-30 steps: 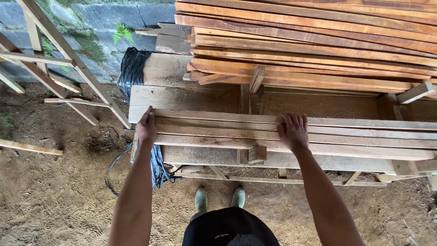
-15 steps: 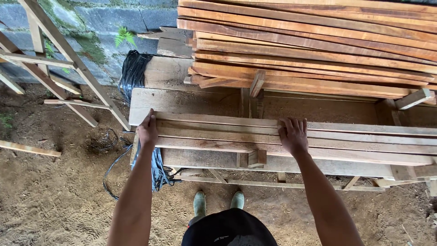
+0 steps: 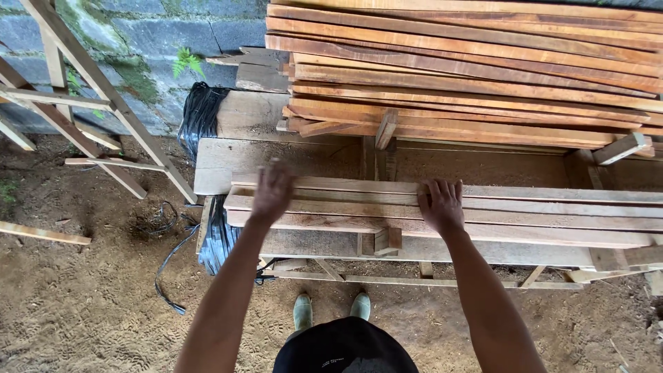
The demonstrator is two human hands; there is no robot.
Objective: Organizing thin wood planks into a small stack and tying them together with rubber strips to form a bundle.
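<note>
**Left hand shifts inward on plank stack**

At the near bench, the right hand (image 3: 440,205) lies flat, fingers spread, on the low planks (image 3: 525,214). The left hand (image 3: 272,190), blurred and open, has moved in from the plank ends. Beyond, the tall board stack (image 3: 469,76) sits untouched.

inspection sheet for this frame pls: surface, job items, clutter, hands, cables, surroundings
Surface: wooden bench of rough boards, standing on a dirt floor.
Job's things: pale planks lying flat along the bench front.
Clutter: loose wood offcut on the dirt; small wood block under the planks.
Hands: left hand blurred, over the planks' left end, contact cannot be told; right hand flat on the planks, fingers spread.
Cables: black straps trailing from a black bundle.
Surroundings: reddish lumber stack behind; stone wall; leaning wooden frame.
</note>
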